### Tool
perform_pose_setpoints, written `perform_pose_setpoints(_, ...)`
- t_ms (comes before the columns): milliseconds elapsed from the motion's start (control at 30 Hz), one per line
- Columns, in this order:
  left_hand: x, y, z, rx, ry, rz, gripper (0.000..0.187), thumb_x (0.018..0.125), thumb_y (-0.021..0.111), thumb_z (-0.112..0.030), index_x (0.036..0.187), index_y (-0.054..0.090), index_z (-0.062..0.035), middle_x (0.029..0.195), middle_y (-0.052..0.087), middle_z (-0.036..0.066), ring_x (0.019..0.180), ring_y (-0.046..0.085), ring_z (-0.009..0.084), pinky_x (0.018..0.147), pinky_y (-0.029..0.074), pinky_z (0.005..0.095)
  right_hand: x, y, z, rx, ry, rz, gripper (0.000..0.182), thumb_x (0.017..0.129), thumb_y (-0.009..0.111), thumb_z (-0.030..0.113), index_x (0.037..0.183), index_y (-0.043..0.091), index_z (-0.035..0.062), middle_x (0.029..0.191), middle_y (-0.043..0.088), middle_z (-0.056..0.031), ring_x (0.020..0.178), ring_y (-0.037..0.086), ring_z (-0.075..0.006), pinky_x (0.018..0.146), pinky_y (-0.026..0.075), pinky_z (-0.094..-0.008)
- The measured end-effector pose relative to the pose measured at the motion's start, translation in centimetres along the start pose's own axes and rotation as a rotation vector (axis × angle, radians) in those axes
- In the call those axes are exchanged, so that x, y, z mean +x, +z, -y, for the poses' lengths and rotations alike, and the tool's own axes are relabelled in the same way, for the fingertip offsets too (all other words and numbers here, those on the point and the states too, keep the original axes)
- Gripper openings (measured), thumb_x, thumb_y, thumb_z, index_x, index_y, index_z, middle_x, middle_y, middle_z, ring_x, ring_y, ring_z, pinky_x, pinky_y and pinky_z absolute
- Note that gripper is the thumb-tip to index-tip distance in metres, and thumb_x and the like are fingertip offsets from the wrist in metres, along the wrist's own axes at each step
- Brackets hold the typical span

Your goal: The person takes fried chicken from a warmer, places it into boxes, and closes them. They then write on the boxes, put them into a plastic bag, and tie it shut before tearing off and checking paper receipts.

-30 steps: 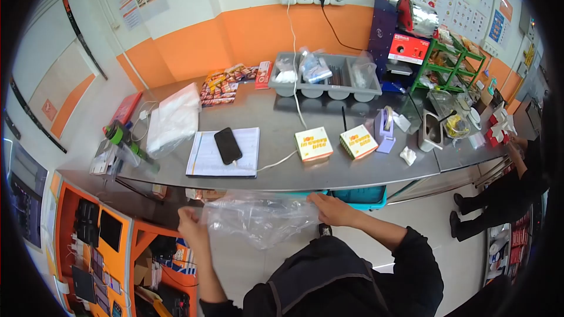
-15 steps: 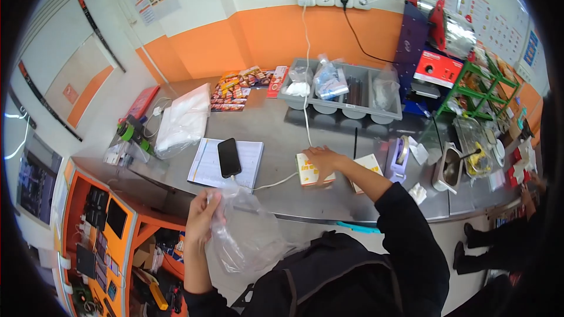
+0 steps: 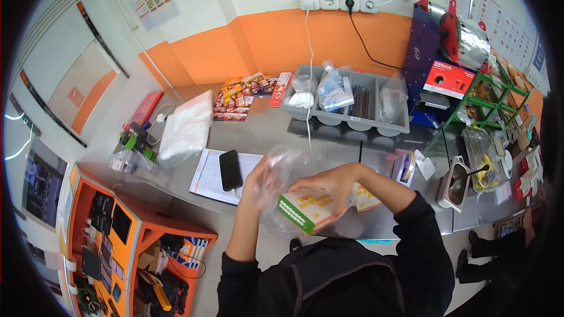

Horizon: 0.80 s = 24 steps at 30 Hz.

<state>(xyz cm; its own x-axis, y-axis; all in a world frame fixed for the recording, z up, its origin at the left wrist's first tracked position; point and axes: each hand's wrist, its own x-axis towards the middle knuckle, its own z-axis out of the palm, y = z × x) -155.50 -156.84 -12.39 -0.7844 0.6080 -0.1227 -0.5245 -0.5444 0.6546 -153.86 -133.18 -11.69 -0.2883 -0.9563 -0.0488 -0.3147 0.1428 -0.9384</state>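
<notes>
My left hand [image 3: 257, 181] is closed on the edge of a clear plastic bag [image 3: 288, 164], whose thin film spreads around the box. From above, my right hand [image 3: 332, 185] grips a white, yellow and green food box [image 3: 304, 210], tilted at the counter's front edge. The box overlaps the bag's film, with its green end toward the bag. A second box [image 3: 367, 198] with yellow print lies on the counter beside my right wrist. To the left of my left hand, a black phone [image 3: 230, 170] rests on a lined notebook [image 3: 205, 179].
A grey divided bin [image 3: 376, 118] with bagged items stands at the back of the steel counter [image 3: 252, 129]. Tape dispenser [image 3: 405, 167] and metal container [image 3: 452, 191] are on the right. White bags [image 3: 187, 126] lie at left. A person's dark-clothed legs [image 3: 499, 252] show at right.
My right hand has lifted the box off the counter and brought it left to the bag. My left hand has raised the bag and moved it right, around the box.
</notes>
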Motion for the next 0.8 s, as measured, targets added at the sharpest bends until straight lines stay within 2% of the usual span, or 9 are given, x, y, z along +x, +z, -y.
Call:
perform_pose_setpoints(33,-1.1,-0.9,0.5,-0.013,0.019,0.180,0.013,0.088,0.059,-0.022,0.086,0.050,-0.0133,0.062,0.048,-0.003,0.049,0.045,0.0079,0.044,0.037,0.0186,0.5,0.2,-1.3,0.003,0.004,-0.014,0.106,0.047,0.081,0.029,0.136,0.030,0.0045,0.128,0.045,-0.0171,0.118,0.046,-0.0284,0.100,0.034,-0.0353)
perform_pose_setpoints(167,-7.0,-8.1,5.0,0.766,0.219,-0.188,0.011,0.086,0.063,-0.016,0.090,0.066,-0.0063,0.090,0.058,0.004,0.089,0.057,0.0154,0.084,0.045,0.0277,1.7,-0.1,-6.7,-0.106,0.090,-0.282,0.100,0.053,0.080,0.028,0.137,0.029,0.0070,0.129,0.045,-0.0170,0.120,0.044,-0.0251,0.102,0.033,-0.0345)
perform_pose_setpoints(233,-9.3,-9.5,8.6,0.861,0.019,-0.263,0.012,0.087,0.062,-0.014,0.092,0.069,-0.0043,0.098,0.055,0.004,0.101,0.053,0.0161,0.091,0.039,0.0276,2.2,-0.7,-7.2,-0.046,0.462,-0.380,0.095,0.052,0.081,0.027,0.133,0.034,0.0097,0.126,0.046,-0.0180,0.117,0.047,-0.0219,0.102,0.033,-0.0361)
perform_pose_setpoints(367,-11.2,-5.0,8.2,0.838,-0.264,0.108,0.019,0.091,0.058,-0.022,0.090,0.067,-0.0051,0.100,0.054,0.007,0.103,0.051,0.0173,0.095,0.038,0.0322,3.3,0.9,-9.6,-0.197,0.353,-0.622,0.100,0.055,0.079,0.020,0.140,0.026,0.0124,0.122,0.051,-0.0168,0.112,0.051,-0.0312,0.095,0.040,-0.0385)
perform_pose_setpoints(433,-12.6,-5.2,5.9,0.214,0.465,0.015,0.020,0.094,0.052,-0.022,0.094,0.063,-0.0049,0.105,0.055,0.009,0.110,0.049,0.0178,0.099,0.036,0.0378,3.2,1.5,-11.3,-0.955,0.238,-0.661,0.096,0.058,0.076,0.014,0.140,0.026,0.0128,0.125,0.050,-0.0141,0.114,0.050,-0.0318,0.093,0.042,-0.0405)
perform_pose_setpoints(533,-10.7,-5.2,0.6,0.271,0.624,-0.090,0.019,0.097,0.046,-0.019,0.103,0.058,-0.0044,0.102,0.060,0.013,0.106,0.057,0.0192,0.093,0.044,0.0376,2.8,3.3,-11.2,-0.857,0.502,-0.471,0.091,0.063,0.071,0.006,0.141,0.025,0.0134,0.133,0.047,-0.0094,0.120,0.047,-0.0324,0.098,0.038,-0.0431)
perform_pose_setpoints(633,-8.8,-4.5,-0.9,0.123,0.309,-0.184,0.027,0.098,0.044,-0.017,0.119,0.051,-0.0026,0.090,0.065,0.013,0.086,0.067,0.0220,0.075,0.055,0.0318,2.1,4.7,-9.7,-0.625,0.652,-0.401,0.062,0.074,0.068,0.018,0.129,0.041,0.0143,0.131,0.049,-0.0053,0.119,0.049,-0.0275,0.094,0.044,-0.0431)
perform_pose_setpoints(700,-8.0,-2.1,-1.5,0.096,0.148,-0.087,0.036,0.098,0.041,-0.015,0.132,0.042,-0.0039,0.075,0.066,0.012,0.062,0.067,0.0211,0.059,0.058,0.0297,1.9,5.5,-9.5,-0.672,0.632,-0.394,0.067,0.073,0.069,0.020,0.132,0.038,0.0141,0.131,0.049,-0.0082,0.119,0.049,-0.0280,0.093,0.044,-0.0436)
perform_pose_setpoints(800,-7.7,-3.3,-2.0,0.119,0.011,-0.036,0.041,0.097,0.042,-0.014,0.134,0.037,0.0017,0.073,0.066,0.015,0.067,0.068,0.0236,0.062,0.060,0.0350,2.2,5.7,-8.4,-0.643,0.770,-0.369,0.081,0.070,0.073,0.021,0.138,0.030,0.0124,0.134,0.047,-0.0125,0.121,0.048,-0.0292,0.092,0.044,-0.0430)
